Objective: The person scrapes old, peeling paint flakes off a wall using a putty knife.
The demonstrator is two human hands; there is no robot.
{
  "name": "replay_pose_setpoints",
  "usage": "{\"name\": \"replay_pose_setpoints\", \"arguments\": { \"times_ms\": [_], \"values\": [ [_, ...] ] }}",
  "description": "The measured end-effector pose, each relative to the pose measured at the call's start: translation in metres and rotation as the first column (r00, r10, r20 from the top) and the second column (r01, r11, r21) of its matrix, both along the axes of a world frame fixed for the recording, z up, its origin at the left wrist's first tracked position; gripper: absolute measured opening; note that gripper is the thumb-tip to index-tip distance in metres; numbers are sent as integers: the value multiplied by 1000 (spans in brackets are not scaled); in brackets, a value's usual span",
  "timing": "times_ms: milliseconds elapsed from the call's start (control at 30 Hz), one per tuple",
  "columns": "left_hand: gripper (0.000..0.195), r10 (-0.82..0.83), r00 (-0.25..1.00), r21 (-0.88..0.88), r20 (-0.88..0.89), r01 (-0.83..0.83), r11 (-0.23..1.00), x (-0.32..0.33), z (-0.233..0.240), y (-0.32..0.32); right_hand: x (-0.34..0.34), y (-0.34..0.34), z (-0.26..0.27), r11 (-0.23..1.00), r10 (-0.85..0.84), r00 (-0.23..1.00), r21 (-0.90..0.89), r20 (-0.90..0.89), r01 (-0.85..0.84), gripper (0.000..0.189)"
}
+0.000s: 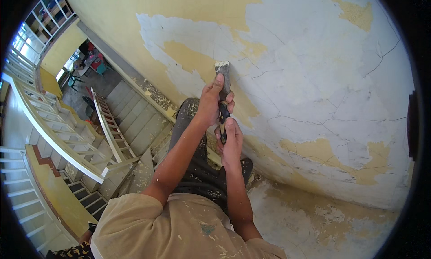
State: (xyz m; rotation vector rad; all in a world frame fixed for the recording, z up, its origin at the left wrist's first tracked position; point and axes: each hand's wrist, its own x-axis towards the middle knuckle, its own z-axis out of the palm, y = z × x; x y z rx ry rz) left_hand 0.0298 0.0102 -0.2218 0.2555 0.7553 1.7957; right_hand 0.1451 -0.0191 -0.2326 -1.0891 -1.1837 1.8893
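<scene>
Both my hands hold a paint scraper with a flat metal blade and a black and tan handle. My left hand grips it near the blade, thumb laid along the metal. Lower down, my right hand is closed around the handle. The blade's tip, carrying pale residue, lies at the wall by the edge of a yellow paint patch; whether it touches, I cannot tell. Around that patch the yellow coat is stripped to a whitish, cracked surface.
Left of my knees, a stairway descends beside white railings. Paint flakes litter the ledge along the wall. Chairs and a table stand on the floor below. Another person's patterned clothing shows at lower left.
</scene>
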Motion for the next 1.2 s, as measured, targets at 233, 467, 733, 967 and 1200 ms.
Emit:
{"name": "replay_pose_setpoints", "arguments": {
  "times_ms": [233,467,733,967,1200],
  "values": [
    [37,-73,997,-16,35,74,997,10,-14,-11,12,-16,-6,995,-73,997,-72,27,75,33],
    [34,81,992,-22,101,-79,997,-19,4,0,-23,1,11,977,-6,998,211,58,-7,36],
    [32,-124,977,-146,-175,99,984,28,-49,-26,35,-16,-70,975,21,967,210,255,-76,40],
    [49,-406,824,-119,-395,392,912,113,-106,-14,114,-35,-136,966,-249,910,21,332,257,41],
    [50,-288,875,-47,-389,293,955,96,-76,0,91,-7,-92,954,-290,916,163,275,253,39]
  ]
}}
